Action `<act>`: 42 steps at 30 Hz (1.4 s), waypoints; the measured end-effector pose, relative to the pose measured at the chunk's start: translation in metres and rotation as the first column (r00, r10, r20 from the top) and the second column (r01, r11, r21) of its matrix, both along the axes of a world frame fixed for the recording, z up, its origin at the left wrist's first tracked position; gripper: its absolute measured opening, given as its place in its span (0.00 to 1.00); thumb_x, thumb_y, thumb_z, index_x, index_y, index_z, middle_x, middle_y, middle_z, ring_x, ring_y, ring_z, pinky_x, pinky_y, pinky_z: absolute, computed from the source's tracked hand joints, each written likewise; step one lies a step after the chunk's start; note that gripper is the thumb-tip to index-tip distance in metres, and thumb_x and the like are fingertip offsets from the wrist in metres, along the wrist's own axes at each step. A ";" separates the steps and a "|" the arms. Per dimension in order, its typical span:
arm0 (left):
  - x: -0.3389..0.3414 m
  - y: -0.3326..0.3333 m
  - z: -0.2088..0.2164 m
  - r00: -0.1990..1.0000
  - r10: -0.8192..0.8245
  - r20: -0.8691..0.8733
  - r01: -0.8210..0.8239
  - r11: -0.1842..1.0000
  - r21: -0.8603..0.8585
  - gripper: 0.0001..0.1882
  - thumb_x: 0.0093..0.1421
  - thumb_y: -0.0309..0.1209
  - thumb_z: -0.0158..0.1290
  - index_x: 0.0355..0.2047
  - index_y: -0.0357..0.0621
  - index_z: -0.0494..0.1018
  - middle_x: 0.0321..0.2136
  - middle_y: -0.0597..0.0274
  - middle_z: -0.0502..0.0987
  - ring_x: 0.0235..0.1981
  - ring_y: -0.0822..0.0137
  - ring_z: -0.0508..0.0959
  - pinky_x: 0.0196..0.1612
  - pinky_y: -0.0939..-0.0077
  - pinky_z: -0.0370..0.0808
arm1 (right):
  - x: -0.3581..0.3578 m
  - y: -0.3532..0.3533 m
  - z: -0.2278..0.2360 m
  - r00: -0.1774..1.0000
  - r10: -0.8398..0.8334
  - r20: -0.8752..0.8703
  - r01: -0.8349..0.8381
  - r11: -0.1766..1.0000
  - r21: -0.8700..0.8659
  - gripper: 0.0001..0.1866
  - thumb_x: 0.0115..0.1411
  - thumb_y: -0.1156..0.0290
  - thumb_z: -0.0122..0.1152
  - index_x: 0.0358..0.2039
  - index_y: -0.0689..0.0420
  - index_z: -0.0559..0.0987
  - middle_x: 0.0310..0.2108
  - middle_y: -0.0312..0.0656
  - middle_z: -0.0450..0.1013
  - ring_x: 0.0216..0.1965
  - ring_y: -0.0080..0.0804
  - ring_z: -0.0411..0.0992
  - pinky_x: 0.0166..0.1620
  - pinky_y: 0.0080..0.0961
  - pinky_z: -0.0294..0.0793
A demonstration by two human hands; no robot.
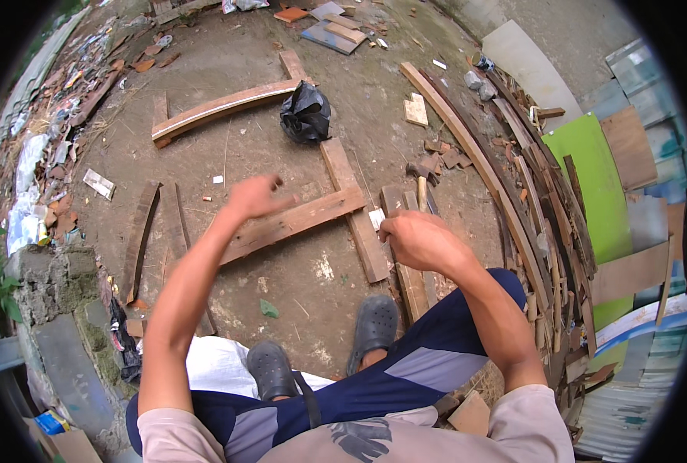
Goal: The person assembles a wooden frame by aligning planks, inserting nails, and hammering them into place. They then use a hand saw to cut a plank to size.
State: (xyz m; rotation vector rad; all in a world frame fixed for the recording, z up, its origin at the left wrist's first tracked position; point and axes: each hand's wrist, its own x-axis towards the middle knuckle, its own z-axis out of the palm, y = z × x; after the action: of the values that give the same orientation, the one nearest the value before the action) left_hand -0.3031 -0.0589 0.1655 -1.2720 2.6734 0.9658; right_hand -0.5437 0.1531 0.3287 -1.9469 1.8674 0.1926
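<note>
My left hand [258, 197] hovers over the left part of a wooden plank [305, 221], its fingers apart and nothing in them. The plank's right end lies across a second wooden piece [367, 243], which runs away from me. My right hand [423, 241] is closed, its fingers curled above some boards [413, 289]. A small white piece [376, 218] shows by its fingertips; whether they grip it I cannot tell. Just beyond that hand lies a hammer [422, 189] with a light wooden handle, partly hidden. A black plastic bag [306, 113] sits at the second piece's far end.
Farther off lies another joined wooden frame [224, 109]. Two loose boards [139, 243] rest at the left, near a broken block wall [62, 309]. Long timbers [475, 162] and a green panel [587, 185] line the right. My grey clogs [374, 324] stand close by.
</note>
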 end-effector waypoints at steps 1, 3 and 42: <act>-0.014 0.024 -0.006 0.996 -0.019 0.091 0.022 0.999 -0.026 0.42 0.54 0.64 0.60 0.57 0.42 0.73 0.50 0.45 0.79 0.53 0.49 0.78 0.55 0.51 0.75 | -0.003 0.002 0.000 1.000 0.000 0.008 0.000 1.000 0.028 0.12 0.55 0.78 0.54 0.37 0.61 0.84 0.37 0.56 0.80 0.42 0.55 0.79 0.46 0.47 0.78; -0.028 0.072 -0.033 0.964 -0.026 0.263 0.053 0.994 -0.095 0.48 0.53 0.65 0.61 0.63 0.43 0.67 0.57 0.44 0.73 0.60 0.47 0.72 0.60 0.44 0.70 | -0.004 0.007 0.002 1.000 0.011 0.004 -0.011 0.997 0.071 0.13 0.53 0.80 0.55 0.37 0.62 0.84 0.36 0.57 0.80 0.42 0.56 0.79 0.45 0.47 0.78; -0.004 -0.002 -0.109 0.993 0.096 0.067 -0.059 0.903 -0.425 0.41 0.43 0.51 0.71 0.56 0.49 0.70 0.45 0.54 0.77 0.49 0.54 0.77 0.52 0.57 0.70 | -0.042 0.072 0.024 0.996 -0.065 0.063 0.061 0.996 0.061 0.07 0.61 0.76 0.55 0.38 0.60 0.80 0.37 0.49 0.76 0.41 0.54 0.76 0.45 0.47 0.76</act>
State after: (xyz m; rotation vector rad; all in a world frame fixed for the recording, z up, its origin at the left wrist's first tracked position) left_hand -0.3070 -0.0612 0.0568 -1.4561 2.8785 0.3222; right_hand -0.5856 0.2249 0.3527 -1.8310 1.8572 0.1609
